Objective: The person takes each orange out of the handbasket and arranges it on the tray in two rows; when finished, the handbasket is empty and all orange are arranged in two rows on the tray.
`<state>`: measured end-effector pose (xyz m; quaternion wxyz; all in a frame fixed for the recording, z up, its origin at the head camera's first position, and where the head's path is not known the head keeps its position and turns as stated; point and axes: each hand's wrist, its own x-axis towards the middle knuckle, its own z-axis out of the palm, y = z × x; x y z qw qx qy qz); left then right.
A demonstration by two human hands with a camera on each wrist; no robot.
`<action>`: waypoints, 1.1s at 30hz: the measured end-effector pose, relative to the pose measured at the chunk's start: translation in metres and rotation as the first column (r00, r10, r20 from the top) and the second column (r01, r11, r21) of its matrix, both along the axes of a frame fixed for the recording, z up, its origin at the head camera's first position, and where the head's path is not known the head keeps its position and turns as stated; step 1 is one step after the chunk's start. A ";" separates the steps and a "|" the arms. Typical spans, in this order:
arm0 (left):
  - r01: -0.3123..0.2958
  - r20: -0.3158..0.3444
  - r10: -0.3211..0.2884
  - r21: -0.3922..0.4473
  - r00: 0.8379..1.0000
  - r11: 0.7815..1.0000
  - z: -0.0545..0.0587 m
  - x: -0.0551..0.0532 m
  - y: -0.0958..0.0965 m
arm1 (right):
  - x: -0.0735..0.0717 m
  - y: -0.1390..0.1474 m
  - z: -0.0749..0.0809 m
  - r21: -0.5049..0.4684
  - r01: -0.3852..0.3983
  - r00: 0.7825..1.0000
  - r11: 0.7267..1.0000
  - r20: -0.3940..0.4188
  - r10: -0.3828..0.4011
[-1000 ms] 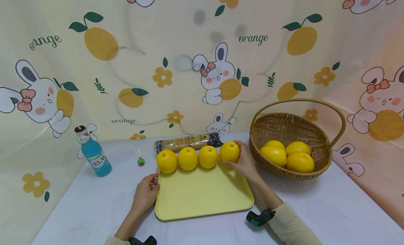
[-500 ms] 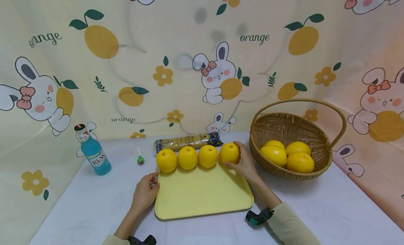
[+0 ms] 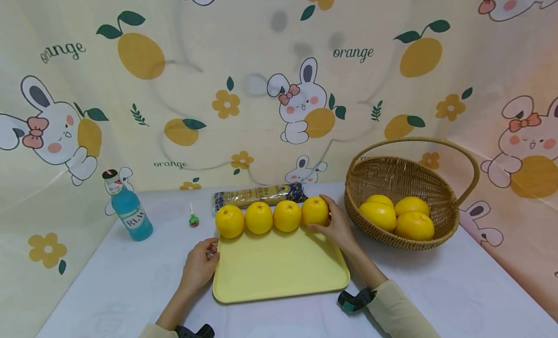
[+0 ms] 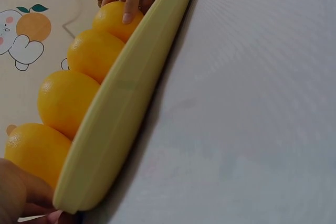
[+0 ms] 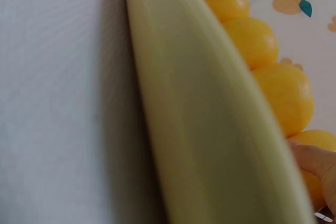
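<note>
By the left hand [image 3: 198, 266] the tray [image 3: 281, 265] is gripped at its left edge, likely for steadiness; by the right hand [image 3: 338, 227], an orange [image 3: 314, 210] at the far-right corner.

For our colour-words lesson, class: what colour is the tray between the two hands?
Pale yellow; the tray shows best in the head view.

The head view is evenly lit, with a warm pinkish cast rightward on the cream, rabbit-printed fabric backdrop [image 3: 253, 144]. The 2 wrist views are dimmer. In the right one, the smooth, pale-yellow rectangular tray [image 5: 210, 103] looks blurred, and soft shadow edges it on the white cloth tablecloth [image 5: 52, 103].
</note>
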<state>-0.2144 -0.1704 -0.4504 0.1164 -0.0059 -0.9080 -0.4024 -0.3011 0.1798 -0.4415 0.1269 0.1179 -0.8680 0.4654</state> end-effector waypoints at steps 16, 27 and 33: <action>0.010 -0.025 -0.010 0.001 1.000 1.000 0.000 0.000 -0.001 | 0.000 0.002 0.003 -0.001 -0.006 1.000 1.000 0.017 0.006; 0.006 -0.005 -0.006 0.001 1.000 1.000 0.001 0.000 0.000 | 0.003 0.002 0.008 0.016 -0.022 0.994 1.000 -0.104 0.023; 0.007 0.001 -0.007 -0.004 1.000 1.000 0.001 0.000 0.000 | 0.009 -0.001 0.023 0.117 -0.022 0.953 0.993 -0.298 0.056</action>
